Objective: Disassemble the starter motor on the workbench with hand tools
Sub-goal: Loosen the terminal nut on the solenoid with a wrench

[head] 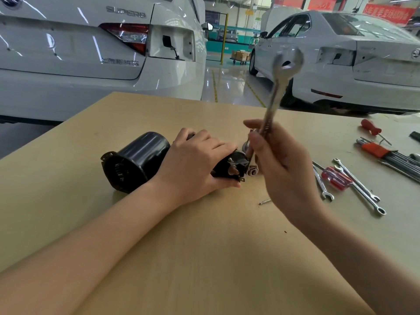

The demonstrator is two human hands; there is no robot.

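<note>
R hand [284, 164] grip clamped on blurred wrench [276, 87], raised upright; L hand [195, 164] grip curled round black starter motor [136, 162] lying mid worktop [204, 246], spare wrenches [359, 185] w/ screwdrivers at right.

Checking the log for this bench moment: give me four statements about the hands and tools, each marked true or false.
1. The right hand grips a wrench. True.
2. The left hand lies flat on the bare workbench. False: it holds the starter motor.
3. A red-handled screwdriver lies among the wrenches at the right. True.
4. The wrench lies flat on the bench. False: it stands raised, its upper end blurred.
</note>
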